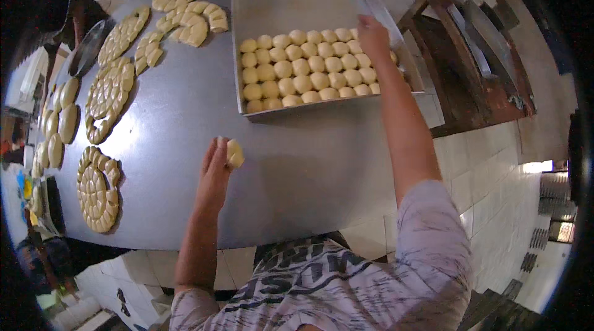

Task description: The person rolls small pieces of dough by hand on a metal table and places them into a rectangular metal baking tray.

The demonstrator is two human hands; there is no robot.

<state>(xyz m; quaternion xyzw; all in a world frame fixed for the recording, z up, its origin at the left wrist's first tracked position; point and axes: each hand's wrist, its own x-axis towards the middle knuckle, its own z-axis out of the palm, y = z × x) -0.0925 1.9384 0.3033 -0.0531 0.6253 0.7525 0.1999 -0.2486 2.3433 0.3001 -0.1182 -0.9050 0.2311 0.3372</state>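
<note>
My left hand (216, 161) is closed around a piece of pale dough (235, 153), held above the table in front of me. A rectangular metal tray (291, 0) lies toward the far right, its near part filled with close rows of round dough balls (301, 67). Over the right end of the farthest row reaches my right hand (375, 35). Its fingers are bunched and slightly blurred, and whether they hold a dough ball is hidden.
Coiled dough cut into small pieces (99, 190) lies along the left side of the grey metal table (179, 108), with more cut dough (192, 21) at the far end. Smooth oval dough pieces (67, 122) sit at the left edge. A wooden rack (464, 65) stands right of the tray.
</note>
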